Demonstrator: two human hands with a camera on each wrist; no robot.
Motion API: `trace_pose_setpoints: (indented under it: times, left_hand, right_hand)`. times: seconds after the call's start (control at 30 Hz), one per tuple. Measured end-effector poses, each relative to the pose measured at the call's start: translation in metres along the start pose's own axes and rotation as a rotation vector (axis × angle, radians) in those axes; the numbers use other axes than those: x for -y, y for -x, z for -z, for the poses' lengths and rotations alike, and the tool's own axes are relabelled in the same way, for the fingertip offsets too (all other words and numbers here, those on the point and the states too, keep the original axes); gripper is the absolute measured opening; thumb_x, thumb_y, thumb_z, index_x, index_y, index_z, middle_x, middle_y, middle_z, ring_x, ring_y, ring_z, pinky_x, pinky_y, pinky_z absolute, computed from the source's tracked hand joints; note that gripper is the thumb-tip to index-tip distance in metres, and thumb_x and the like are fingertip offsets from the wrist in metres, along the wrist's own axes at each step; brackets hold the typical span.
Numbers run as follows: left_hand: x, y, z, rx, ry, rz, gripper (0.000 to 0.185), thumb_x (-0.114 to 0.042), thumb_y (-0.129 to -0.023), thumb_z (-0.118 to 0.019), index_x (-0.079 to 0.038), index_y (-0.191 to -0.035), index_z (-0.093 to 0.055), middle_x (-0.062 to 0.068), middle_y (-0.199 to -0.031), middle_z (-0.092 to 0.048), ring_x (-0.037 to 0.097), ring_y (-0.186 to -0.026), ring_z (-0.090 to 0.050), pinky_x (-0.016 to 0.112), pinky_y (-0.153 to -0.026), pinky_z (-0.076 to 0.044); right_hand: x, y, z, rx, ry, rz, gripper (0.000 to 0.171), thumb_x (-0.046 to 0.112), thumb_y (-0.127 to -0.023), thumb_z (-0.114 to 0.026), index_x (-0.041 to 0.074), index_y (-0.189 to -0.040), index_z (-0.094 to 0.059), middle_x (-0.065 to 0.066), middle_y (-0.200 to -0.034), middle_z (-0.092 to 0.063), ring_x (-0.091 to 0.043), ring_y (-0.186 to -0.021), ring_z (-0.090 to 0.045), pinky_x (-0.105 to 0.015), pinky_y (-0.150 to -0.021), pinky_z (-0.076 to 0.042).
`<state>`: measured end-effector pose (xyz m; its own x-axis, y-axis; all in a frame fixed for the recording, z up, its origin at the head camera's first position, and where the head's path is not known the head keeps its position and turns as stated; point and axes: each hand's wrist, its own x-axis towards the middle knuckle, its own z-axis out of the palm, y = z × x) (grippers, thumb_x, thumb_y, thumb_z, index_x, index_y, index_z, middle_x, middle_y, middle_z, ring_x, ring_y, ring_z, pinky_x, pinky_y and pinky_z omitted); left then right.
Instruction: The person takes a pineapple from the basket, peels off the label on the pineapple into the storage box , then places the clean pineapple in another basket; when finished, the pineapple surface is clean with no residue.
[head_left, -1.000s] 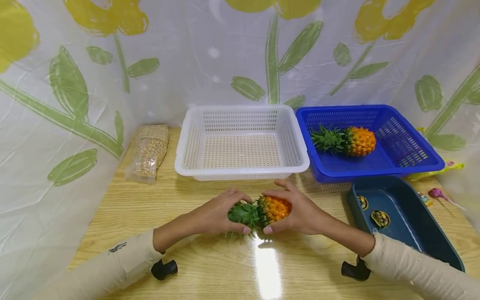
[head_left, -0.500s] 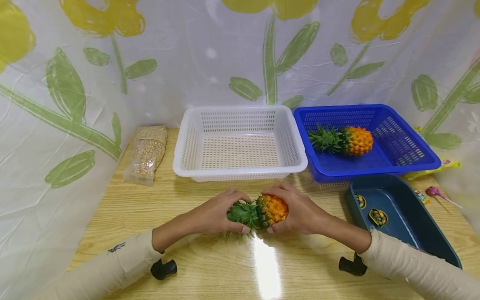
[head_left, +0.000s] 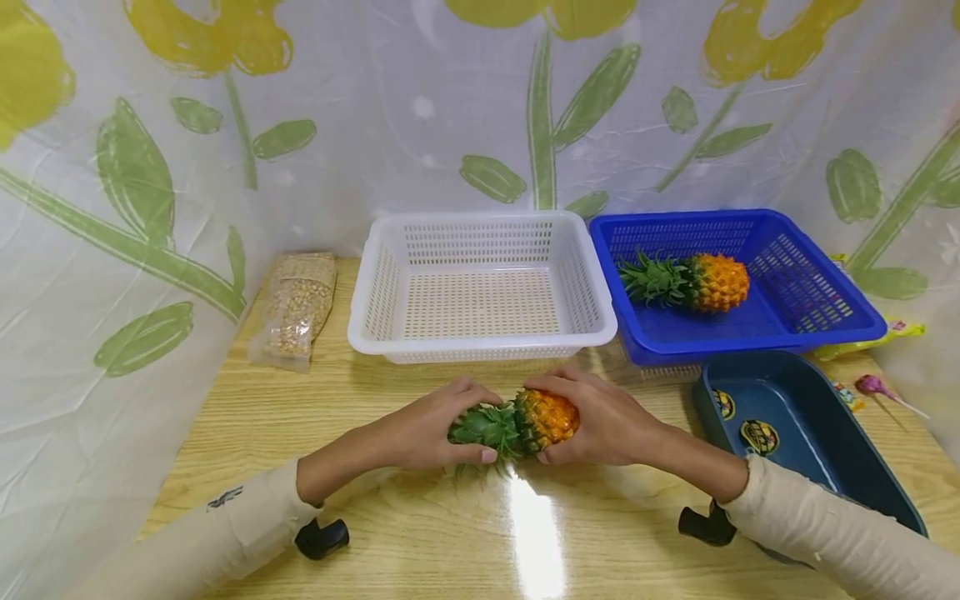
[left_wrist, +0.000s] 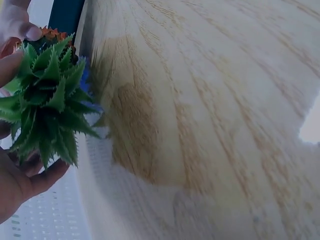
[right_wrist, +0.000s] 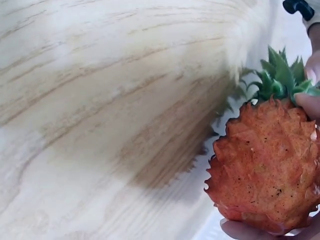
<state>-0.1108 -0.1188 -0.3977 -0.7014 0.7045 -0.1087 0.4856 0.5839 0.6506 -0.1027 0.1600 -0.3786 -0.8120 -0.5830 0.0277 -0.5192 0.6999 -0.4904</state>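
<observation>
A small orange pineapple [head_left: 550, 418] with a spiky green crown lies sideways between my two hands, near the middle of the table. My left hand [head_left: 438, 427] curls its thumb and fingers round the leaves; in the left wrist view the crown [left_wrist: 50, 100] faces the camera. On the other end, my right hand [head_left: 600, 421] grips the fruit's body, thumb on the near side and fingers over the far side. The right wrist view has the bumpy orange base [right_wrist: 265, 165] up close, with fingertips below it. A second pineapple [head_left: 720, 283] lies in the blue basket [head_left: 720, 343].
A white perforated basket [head_left: 483, 343] stands behind my hands, beside the blue one. To the right sits a dark teal tray [head_left: 810, 425] with round stickers, then a lollipop [head_left: 870, 385] and wrapped sweets. A clear bag of kernels [head_left: 300, 304] lies at the back left.
The right hand's raised, spread fingers have come down round the pineapple's body. My left hand has shifted very slightly left on the leaves. Baskets and tray stay put.
</observation>
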Motion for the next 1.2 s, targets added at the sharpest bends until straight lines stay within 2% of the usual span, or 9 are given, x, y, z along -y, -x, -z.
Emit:
trace_pose_setpoints:
  times: [0.13,0.27,0.4,0.6,0.7,0.8,1.03,1.2]
  left_hand:
    - [-0.001,0.003,0.002,0.01,0.003,-0.018,0.068,-0.056,-0.091,-0.067,-0.024,-0.148,-0.046,0.001,-0.143,-0.046,0.023,-0.13,-0.05,0.049,-0.107,-0.045]
    - [-0.004,0.006,0.006,0.028,-0.006,-0.007,0.073,-0.06,-0.091,-0.065,-0.026,-0.151,-0.042,0.001,-0.149,-0.043,0.025,-0.134,-0.048,0.053,-0.107,-0.045]
    - [-0.006,0.009,0.011,0.026,-0.018,-0.007,0.073,-0.063,-0.091,-0.063,-0.028,-0.151,-0.041,0.0,-0.153,-0.04,0.027,-0.137,-0.045,0.056,-0.108,-0.043]
    - [-0.008,0.012,0.02,0.01,0.016,-0.015,0.073,-0.061,-0.092,-0.063,-0.026,-0.152,-0.04,0.004,-0.157,-0.037,0.03,-0.142,-0.041,0.058,-0.111,-0.04]
    - [-0.008,0.013,0.025,-0.013,0.032,-0.012,0.072,-0.06,-0.092,-0.063,-0.027,-0.152,-0.04,0.005,-0.158,-0.036,0.033,-0.145,-0.037,0.06,-0.112,-0.038]
    - [-0.008,0.014,0.031,-0.043,0.037,-0.022,0.069,-0.058,-0.092,-0.064,-0.029,-0.151,-0.041,0.0,-0.153,-0.039,0.031,-0.143,-0.04,0.057,-0.112,-0.039]
    - [-0.004,0.015,0.044,-0.153,0.019,-0.103,0.056,-0.042,-0.095,-0.069,-0.023,-0.143,-0.049,-0.001,-0.141,-0.051,0.024,-0.129,-0.053,0.049,-0.105,-0.048]
    - [0.0,0.016,0.056,-0.23,-0.013,-0.126,0.046,-0.03,-0.097,-0.069,-0.018,-0.138,-0.053,0.003,-0.135,-0.057,0.023,-0.118,-0.06,0.045,-0.097,-0.052]
  right_hand:
    - [-0.001,0.001,0.004,0.0,0.001,0.021,0.082,0.038,-0.066,-0.091,0.024,-0.14,-0.059,0.0,-0.133,-0.057,-0.017,-0.105,-0.06,-0.036,-0.082,-0.054]
    - [-0.002,0.003,0.009,-0.002,0.005,0.031,0.082,0.038,-0.066,-0.09,0.025,-0.14,-0.059,0.001,-0.133,-0.058,-0.015,-0.101,-0.061,-0.033,-0.079,-0.053]
    - [-0.005,0.006,0.013,-0.006,0.015,0.036,0.081,0.038,-0.065,-0.091,0.024,-0.138,-0.06,0.003,-0.131,-0.058,-0.012,-0.097,-0.06,-0.03,-0.075,-0.052]
    - [-0.01,0.009,0.02,0.007,0.024,0.051,0.084,0.041,-0.064,-0.091,0.026,-0.14,-0.059,0.003,-0.133,-0.059,-0.011,-0.097,-0.059,-0.029,-0.075,-0.051]
    - [-0.014,0.011,0.024,0.018,0.013,0.06,0.086,0.041,-0.064,-0.092,0.027,-0.141,-0.058,0.003,-0.136,-0.058,-0.011,-0.098,-0.059,-0.029,-0.076,-0.051]
    - [-0.018,0.012,0.029,0.023,-0.009,0.075,0.086,0.039,-0.064,-0.093,0.025,-0.141,-0.058,0.003,-0.137,-0.056,-0.011,-0.1,-0.059,-0.03,-0.078,-0.052]
    - [-0.031,0.016,0.042,0.023,-0.082,0.099,0.087,0.036,-0.065,-0.094,0.024,-0.143,-0.057,0.002,-0.141,-0.056,-0.015,-0.111,-0.06,-0.039,-0.087,-0.052]
    - [-0.042,0.022,0.055,0.03,-0.142,0.088,0.085,0.042,-0.069,-0.092,0.025,-0.144,-0.055,0.0,-0.145,-0.054,-0.02,-0.121,-0.057,-0.044,-0.091,-0.051]
